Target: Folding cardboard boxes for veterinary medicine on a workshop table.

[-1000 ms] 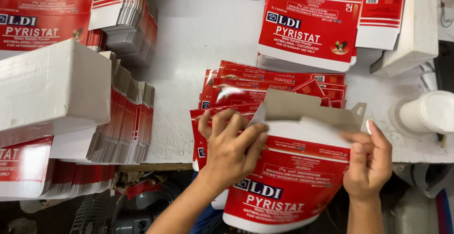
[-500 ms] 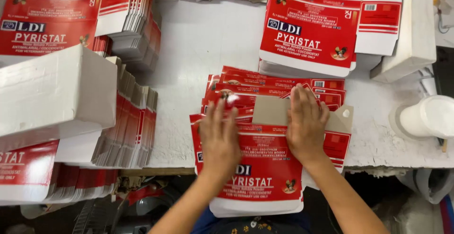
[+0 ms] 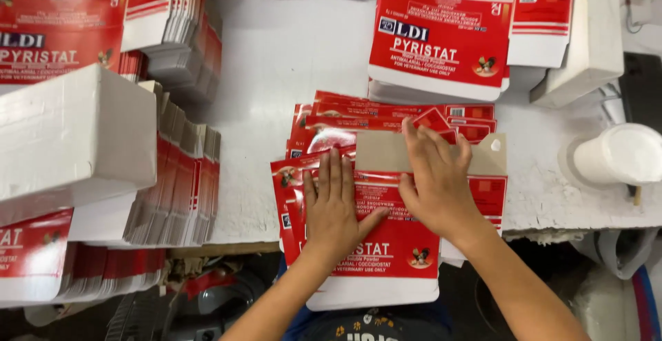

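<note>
A flat red and white carton blank (image 3: 386, 251) lies on top of a fanned pile of like blanks (image 3: 358, 124) at the white table's (image 3: 289, 58) front edge, overhanging it. My left hand (image 3: 334, 206) presses flat on the blank's red panel, fingers together and pointing away from me. My right hand (image 3: 434, 175) lies flat over the blank's upper part, its fingertips on the brown cardboard flap (image 3: 483, 158). Neither hand grips anything.
Stacks of folded red and white cartons (image 3: 172, 189) stand on edge at the left beside a white box (image 3: 69, 141). More cartons (image 3: 441, 44) are piled at the back. A white cup-like container (image 3: 620, 155) sits at the right, beside a white box (image 3: 586, 37).
One second ago both hands held the blank up by its edges. They laid it onto the pile and now press it flat; the right hand slid toward the flap.
</note>
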